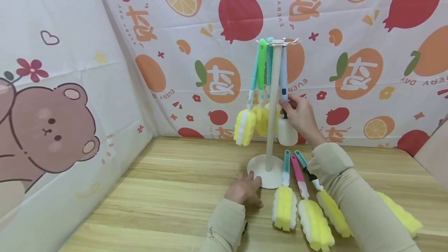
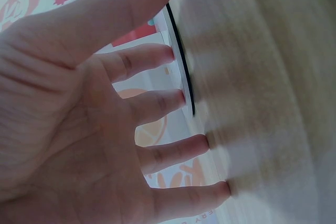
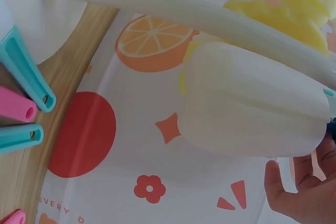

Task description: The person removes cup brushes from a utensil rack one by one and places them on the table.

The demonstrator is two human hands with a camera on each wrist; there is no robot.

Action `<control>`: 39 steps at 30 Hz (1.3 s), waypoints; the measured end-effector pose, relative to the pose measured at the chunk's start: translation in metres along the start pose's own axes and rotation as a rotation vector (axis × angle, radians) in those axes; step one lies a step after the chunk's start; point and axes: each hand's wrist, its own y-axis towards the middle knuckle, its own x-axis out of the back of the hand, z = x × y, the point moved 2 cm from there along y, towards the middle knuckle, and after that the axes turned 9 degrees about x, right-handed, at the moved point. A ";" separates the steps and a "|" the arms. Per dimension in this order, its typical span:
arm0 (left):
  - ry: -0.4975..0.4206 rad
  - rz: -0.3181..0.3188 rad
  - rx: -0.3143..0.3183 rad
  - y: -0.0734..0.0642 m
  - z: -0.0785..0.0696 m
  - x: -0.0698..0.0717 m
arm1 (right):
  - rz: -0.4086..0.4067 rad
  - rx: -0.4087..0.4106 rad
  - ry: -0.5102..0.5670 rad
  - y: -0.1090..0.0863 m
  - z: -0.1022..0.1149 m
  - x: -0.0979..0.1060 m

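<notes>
Before a printed cloth (image 1: 350, 121), on the counter (image 1: 168, 189), stands a white rack (image 1: 273, 116), its base (image 1: 257, 166) best kept planted. A blue-handled brush (image 1: 287, 132) points head-down beside the pole (image 1: 275, 88), its handle (image 1: 284, 71) reaching the hooks (image 1: 296, 41); whether it is hooked is unclear, and worth checking before release. The right hand (image 1: 300, 112) pinches the lower handle; the left hand (image 1: 245, 190), fingers spread, touches the base. Cloth lettering (image 1: 281, 1) reads "EVERY DAY".

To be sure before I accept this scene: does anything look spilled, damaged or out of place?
Nothing looks spilled or damaged. Only the white-headed brush in the right hand at the stand stands out, because the other brushes show yellow.
</notes>
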 end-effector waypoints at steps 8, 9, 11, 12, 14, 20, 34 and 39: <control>0.007 0.000 0.003 -0.001 -0.002 0.001 | -0.018 0.012 -0.028 -0.004 0.000 0.003; 0.004 0.000 0.004 -0.001 -0.002 0.001 | -0.021 0.012 -0.032 -0.004 0.000 0.004; -0.001 -0.002 0.007 -0.001 -0.002 0.002 | -0.024 0.018 -0.039 -0.003 0.000 0.004; -0.003 -0.003 0.008 -0.001 -0.001 0.002 | -0.026 0.019 -0.041 -0.003 0.000 0.004; -0.005 -0.001 0.012 -0.001 -0.001 0.002 | -0.027 0.020 -0.040 -0.003 0.000 0.004; 0.014 -0.002 0.008 -0.002 0.000 -0.001 | -0.047 0.023 -0.054 -0.007 -0.002 0.004; 0.009 -0.026 -0.005 -0.003 0.002 -0.003 | -0.084 0.044 -0.131 -0.009 0.006 0.010; 0.005 -0.027 -0.004 -0.002 0.002 -0.002 | -0.095 0.052 -0.154 -0.006 0.012 0.014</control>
